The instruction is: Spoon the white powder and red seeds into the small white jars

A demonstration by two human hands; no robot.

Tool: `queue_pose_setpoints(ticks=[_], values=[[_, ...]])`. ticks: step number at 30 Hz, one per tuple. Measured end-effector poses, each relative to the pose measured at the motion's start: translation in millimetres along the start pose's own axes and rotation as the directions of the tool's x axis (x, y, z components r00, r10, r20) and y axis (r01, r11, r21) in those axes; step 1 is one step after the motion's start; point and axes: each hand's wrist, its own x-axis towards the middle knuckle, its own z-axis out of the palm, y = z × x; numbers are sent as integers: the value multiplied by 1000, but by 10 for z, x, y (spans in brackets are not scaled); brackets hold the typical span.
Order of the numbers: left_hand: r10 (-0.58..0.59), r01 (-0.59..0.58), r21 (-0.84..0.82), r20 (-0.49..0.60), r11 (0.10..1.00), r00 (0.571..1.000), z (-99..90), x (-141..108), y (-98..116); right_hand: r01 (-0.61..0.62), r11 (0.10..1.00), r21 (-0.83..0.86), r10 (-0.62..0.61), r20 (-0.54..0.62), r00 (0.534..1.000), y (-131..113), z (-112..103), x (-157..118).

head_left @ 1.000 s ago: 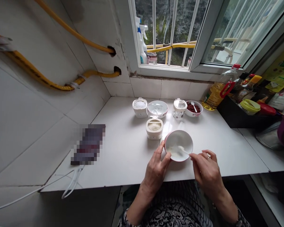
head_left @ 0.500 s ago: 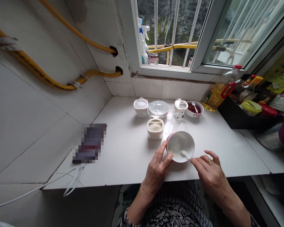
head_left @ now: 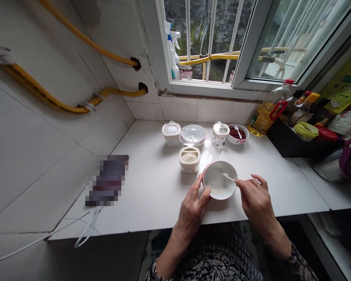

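Observation:
A white bowl (head_left: 219, 186) with a pinkish outside stands near the counter's front edge, tilted slightly toward me. It holds some pale whitish contents that I cannot make out clearly. My left hand (head_left: 193, 207) grips its left side, thumb over the rim. Between the fingertips of my right hand (head_left: 256, 201) is the handle of a small white spoon (head_left: 228, 177), whose head is inside the bowl. Just behind the bowl sits an open cream seasoning jar (head_left: 189, 160) of pale granules.
Behind stand a white-filled jar (head_left: 171, 134), a bowl with a clear item (head_left: 193, 135), a clear jar (head_left: 220, 134) and a bowl of dark red bits (head_left: 238, 134). An oil bottle (head_left: 261, 117) and a black box of bottles (head_left: 292, 142) are right. A blurred device (head_left: 108, 179) lies left.
My right hand has moved the spoon up toward the far side of the bowl. The left hand keeps its hold on the bowl. The whole view has shifted slightly.

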Motion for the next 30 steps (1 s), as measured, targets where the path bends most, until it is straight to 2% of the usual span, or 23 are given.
queue_pose_setpoints(ticks=[5,11,15,20,22,24,26,30], values=[[-19,19,-23,2,1000,1000,-8,13,-5,20,995,102,-26,51,998,-42,124,41],[-25,25,-37,8,999,1000,-10,11,-8,62,995,84,-62,-3,998,-101,182,94],[-36,37,-43,19,998,999,-20,9,-6,97,978,186,-106,42,993,-143,151,73],[-30,31,-30,21,999,999,-21,0,-3,-107,967,233,106,17,994,2,39,36],[-22,22,-20,15,1000,1000,-14,-6,-1,-193,954,228,184,57,981,61,30,26],[-10,10,-8,7,1000,1000,-8,-10,3,-291,916,274,268,119,956,68,55,13],[-3,3,7,2,1000,1000,-5,-11,7,-415,839,352,374,179,910,29,104,-1],[9,-9,24,3,1000,1000,-14,-4,8,-638,568,520,590,282,756,-59,185,0]])
